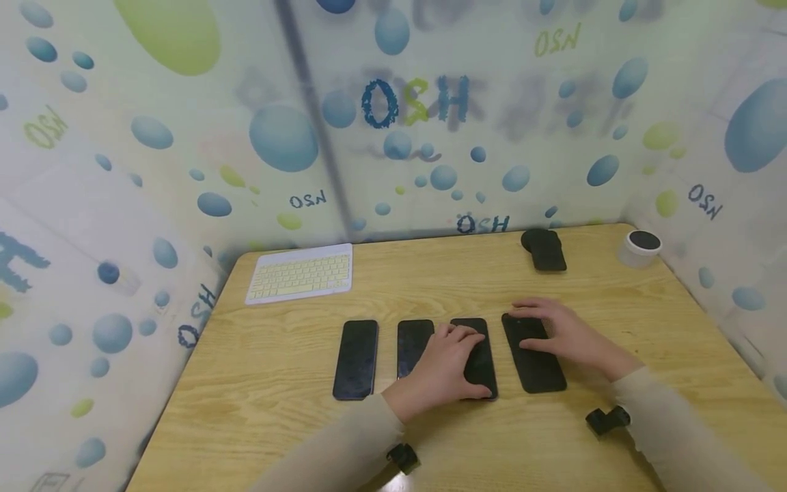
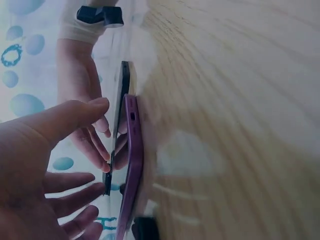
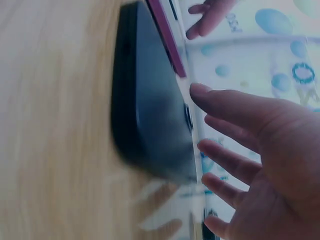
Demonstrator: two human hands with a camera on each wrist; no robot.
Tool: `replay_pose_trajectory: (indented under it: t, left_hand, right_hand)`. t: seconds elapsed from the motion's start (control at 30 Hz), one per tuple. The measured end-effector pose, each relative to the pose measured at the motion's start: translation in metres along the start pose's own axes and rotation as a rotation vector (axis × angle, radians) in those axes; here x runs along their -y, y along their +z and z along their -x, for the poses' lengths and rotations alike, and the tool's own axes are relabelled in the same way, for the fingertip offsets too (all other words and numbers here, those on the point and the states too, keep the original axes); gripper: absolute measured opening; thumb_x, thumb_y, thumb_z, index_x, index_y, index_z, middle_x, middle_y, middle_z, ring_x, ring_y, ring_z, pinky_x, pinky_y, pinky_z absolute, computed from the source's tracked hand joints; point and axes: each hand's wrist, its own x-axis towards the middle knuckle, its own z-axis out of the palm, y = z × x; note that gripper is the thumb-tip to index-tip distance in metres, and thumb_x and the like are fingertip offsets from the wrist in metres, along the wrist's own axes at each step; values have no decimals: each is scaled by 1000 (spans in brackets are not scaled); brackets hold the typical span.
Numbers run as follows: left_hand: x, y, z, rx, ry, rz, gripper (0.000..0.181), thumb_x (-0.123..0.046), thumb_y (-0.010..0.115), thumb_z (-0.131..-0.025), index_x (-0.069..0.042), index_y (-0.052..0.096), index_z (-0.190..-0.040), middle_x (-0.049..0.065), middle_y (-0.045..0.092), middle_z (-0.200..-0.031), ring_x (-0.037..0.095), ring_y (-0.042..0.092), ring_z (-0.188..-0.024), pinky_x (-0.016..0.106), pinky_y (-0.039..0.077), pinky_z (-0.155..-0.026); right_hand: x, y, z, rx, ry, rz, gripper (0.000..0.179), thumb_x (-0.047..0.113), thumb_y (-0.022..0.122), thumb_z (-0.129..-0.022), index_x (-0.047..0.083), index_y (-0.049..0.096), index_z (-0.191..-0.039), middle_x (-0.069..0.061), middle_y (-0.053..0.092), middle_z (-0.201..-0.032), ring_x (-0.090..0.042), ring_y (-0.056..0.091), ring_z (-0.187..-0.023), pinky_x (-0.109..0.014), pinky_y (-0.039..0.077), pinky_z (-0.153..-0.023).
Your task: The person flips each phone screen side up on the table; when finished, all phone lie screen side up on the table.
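Several dark smartphones lie in a row on the wooden table (image 1: 258, 383). Over the third phone (image 1: 481, 365) from the left is my left hand (image 1: 438, 372), fingers loosely bent and thumb spread. That phone shows a purple edge (image 2: 134, 150) in the left wrist view, and the hand does not grip it. My right hand (image 1: 565, 335) is over the rightmost phone (image 1: 542, 372), thumb and fingers apart. In the right wrist view this black phone (image 3: 155, 110) lies flat, with the fingers beside and above it; contact is hard to tell.
Further left lie the leftmost phone (image 1: 356, 359) and the second phone (image 1: 413, 342), partly covered by my left hand. A white keyboard (image 1: 301, 275) sits back left. Toward the back right are a black object (image 1: 546, 250) and a white round container (image 1: 638, 251). Patterned walls enclose the table.
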Motion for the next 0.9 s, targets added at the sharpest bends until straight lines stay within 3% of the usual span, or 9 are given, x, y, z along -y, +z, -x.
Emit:
replay_pose_trajectory:
  t: [0.23,0.33,0.47,0.7,0.9]
  left_hand:
    - [-15,8,-16,26,80,-104,87,-69,75,-81,-21,53,-151,-5,53,-151,19,44,-130,36,39,-110]
    - [-20,11,-21,33,72,-104,87,-70,75,-81,-23,54,-150,-6,53,-150,18,44,-130,35,41,-106]
    - [-24,15,-27,44,64,-72,84,-68,77,-81,-24,54,-150,-7,53,-150,17,42,-129,33,41,-103]
    - [-28,17,-36,63,22,-21,84,-66,79,-80,-26,55,-149,-8,52,-149,15,40,-128,34,38,-105]
    - [-33,17,-39,82,9,-36,90,-71,80,-75,-23,56,-148,-7,50,-149,15,38,-128,32,38,-103]
  right_hand:
    - [-16,-14,13,21,23,9,53,25,83,-88,13,68,-136,-15,61,-144,-43,52,-135,-61,40,-107]
    - [-23,-18,17,17,18,18,51,26,82,-90,14,68,-137,-12,62,-143,-39,54,-134,-38,42,-110]
    - [-34,-22,21,0,10,40,48,22,80,-91,15,67,-137,-9,64,-141,-36,57,-132,-12,35,-105]
    - [-44,-25,26,43,27,26,56,24,82,-90,23,63,-143,-3,60,-147,-33,52,-137,-16,36,-107]
    - [-47,-22,27,35,-28,-13,57,19,85,-85,18,67,-139,-6,60,-145,-29,51,-134,-8,30,-104]
